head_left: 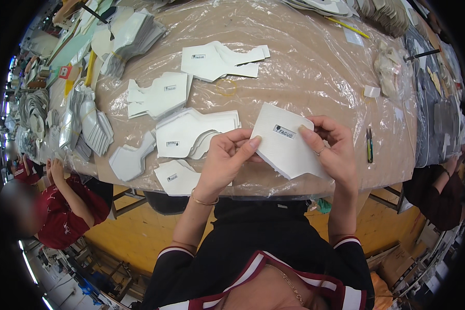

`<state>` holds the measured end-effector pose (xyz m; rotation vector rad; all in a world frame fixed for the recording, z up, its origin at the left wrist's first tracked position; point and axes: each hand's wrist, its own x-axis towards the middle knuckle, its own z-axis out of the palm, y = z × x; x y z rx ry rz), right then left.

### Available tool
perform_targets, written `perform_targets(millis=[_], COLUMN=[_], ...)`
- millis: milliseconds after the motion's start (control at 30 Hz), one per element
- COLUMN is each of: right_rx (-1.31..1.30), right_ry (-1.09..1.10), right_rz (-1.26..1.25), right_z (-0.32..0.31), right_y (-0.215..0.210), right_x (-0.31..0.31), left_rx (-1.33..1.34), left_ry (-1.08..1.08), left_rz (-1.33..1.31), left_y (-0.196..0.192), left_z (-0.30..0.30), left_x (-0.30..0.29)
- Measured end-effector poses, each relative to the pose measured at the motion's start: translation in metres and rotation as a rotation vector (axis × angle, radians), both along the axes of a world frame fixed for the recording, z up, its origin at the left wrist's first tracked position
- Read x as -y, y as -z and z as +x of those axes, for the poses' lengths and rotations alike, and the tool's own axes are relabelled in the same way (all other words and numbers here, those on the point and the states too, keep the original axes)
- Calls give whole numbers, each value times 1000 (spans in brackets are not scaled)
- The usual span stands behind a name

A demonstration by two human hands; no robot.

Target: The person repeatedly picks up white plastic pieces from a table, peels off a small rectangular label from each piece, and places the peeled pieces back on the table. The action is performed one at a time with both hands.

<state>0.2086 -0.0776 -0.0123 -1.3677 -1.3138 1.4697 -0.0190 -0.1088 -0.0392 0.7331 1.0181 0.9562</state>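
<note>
While both hands grip it above the near edge of the table, the white cut piece [287,147] — a flat sheet with a notched outline and one small dark label near its top — sits tilted between them. The left hand [225,157] is closed on its left edge, thumb laid over the top face; the right hand [333,150] pinches the right edge, fingers curled behind, a ring on one finger. A thin bangle circles the left wrist.

Just left of the held piece, five heaps of similar white pieces lie on the plastic-covered table [305,67]: one at the top [219,61], one below it to the left [157,95], a fanned stack [191,134] beside the left hand, a single grey-white shape [129,160], and one labelled piece [175,178] at the table's edge. A pen [370,145] lies just right of the right hand — further left, a person in a red top [62,212] sits by more stacks.
</note>
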Motion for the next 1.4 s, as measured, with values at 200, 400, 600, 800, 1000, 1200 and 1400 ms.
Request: perform_targets(millis=[200, 400, 600, 800, 1000, 1200, 1400], right_rx=[346, 779, 756, 837, 880, 895, 925], right_ry=[36, -240, -138, -111, -145, -166, -171], right_rz=[637, 783, 641, 706, 700, 693, 688], right_z=[6, 14, 6, -26, -33, -32, -32], right_y=[8, 56, 74, 60, 55, 53, 48], right_x=[12, 39, 69, 71, 74, 73, 72], left_rx=[-35, 92, 12, 82, 273, 63, 87], left_ry=[-146, 76, 47, 2, -126, -115, -182], left_rz=[54, -287, -306, -327, -367, -185, -51], left_y=[13, 46, 67, 64, 62, 55, 52], left_z=[10, 12, 25, 26, 37, 46, 54], left_x=[3, 17, 35, 34, 43, 47, 43])
